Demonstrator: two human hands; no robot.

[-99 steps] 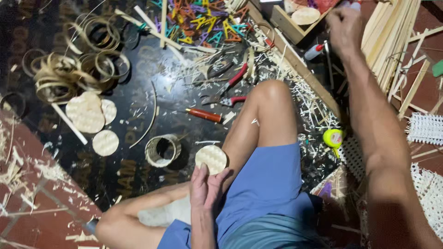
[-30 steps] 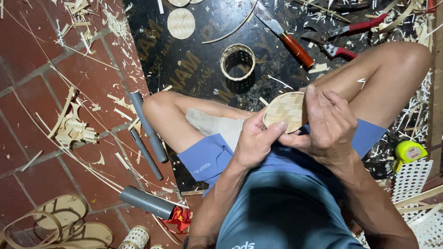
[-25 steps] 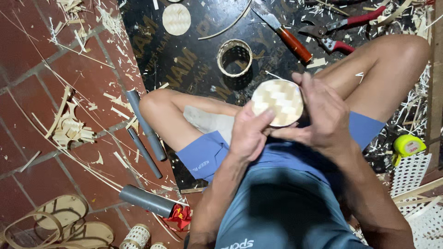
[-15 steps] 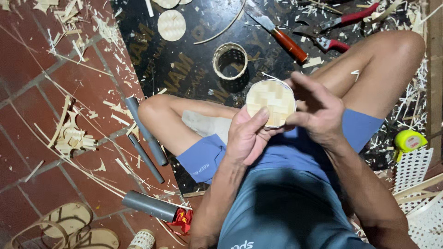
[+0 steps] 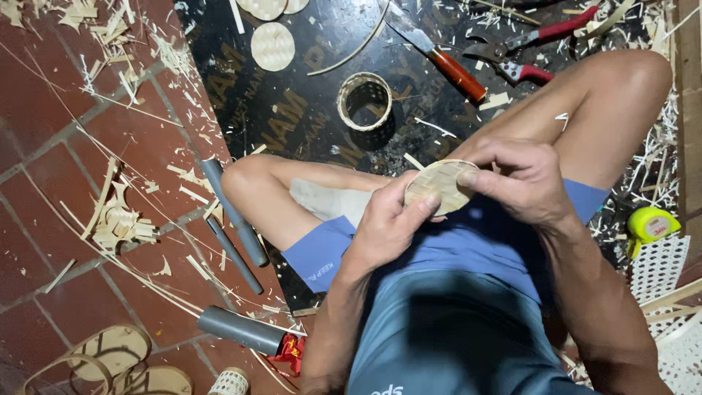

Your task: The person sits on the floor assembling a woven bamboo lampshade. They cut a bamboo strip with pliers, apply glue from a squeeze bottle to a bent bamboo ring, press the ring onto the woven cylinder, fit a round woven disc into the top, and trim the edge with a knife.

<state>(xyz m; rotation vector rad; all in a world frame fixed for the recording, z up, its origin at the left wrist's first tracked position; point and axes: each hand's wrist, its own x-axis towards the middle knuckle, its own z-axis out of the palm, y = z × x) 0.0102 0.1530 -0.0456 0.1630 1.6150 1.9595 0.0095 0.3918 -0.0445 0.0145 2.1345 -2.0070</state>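
Observation:
I sit cross-legged on the floor and hold a round woven bamboo disc (image 5: 441, 187) over my lap with both hands. My left hand (image 5: 387, 227) grips its lower left edge, thumb along the rim. My right hand (image 5: 515, 179) closes over its right and upper edge, fingertips on the face. The disc is tilted nearly flat. A small woven bamboo ring (image 5: 364, 101) stands on the black board (image 5: 292, 110) just beyond my knees.
A red-handled knife (image 5: 442, 58) and red-handled pliers (image 5: 530, 51) lie on the board. More woven discs (image 5: 272, 45) lie farther off. Grey tubes (image 5: 234, 212) rest on the brick floor (image 5: 66, 146) among bamboo shavings. A yellow tape measure (image 5: 651, 225) sits at the right.
My right hand came back from the far strips to the disc. The disc was turned face-up toward me, then tilted flatter again between both hands.

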